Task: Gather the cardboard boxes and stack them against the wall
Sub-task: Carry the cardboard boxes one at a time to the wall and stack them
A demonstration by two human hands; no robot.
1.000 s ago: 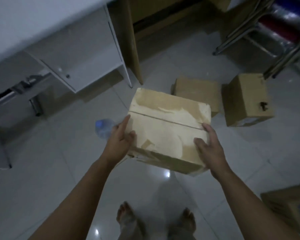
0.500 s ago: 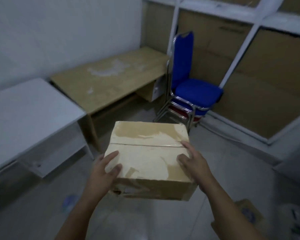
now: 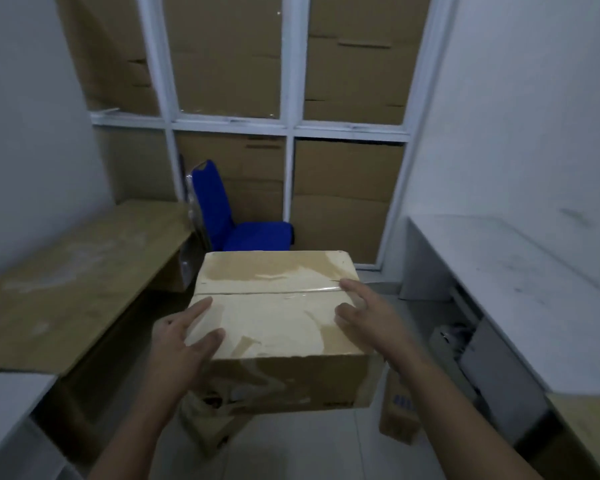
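I carry a taped cardboard box at chest height in the middle of the view. My left hand grips its left side, thumb and forefinger lying over the top. My right hand grips its right side, with thumb and forefinger on the lid. Two more cardboard boxes stand on the floor beneath it: one at lower left, and one at lower right with blue print, both partly hidden by the carried box.
A wooden desk runs along the left wall and a white desk along the right. A blue chair stands ahead by the window wall, whose panes are covered with cardboard. Tiled floor lies below.
The view has swung up and to the right, from the floor to the window wall. The box stays held in both hands and now sits higher and level in front of me.
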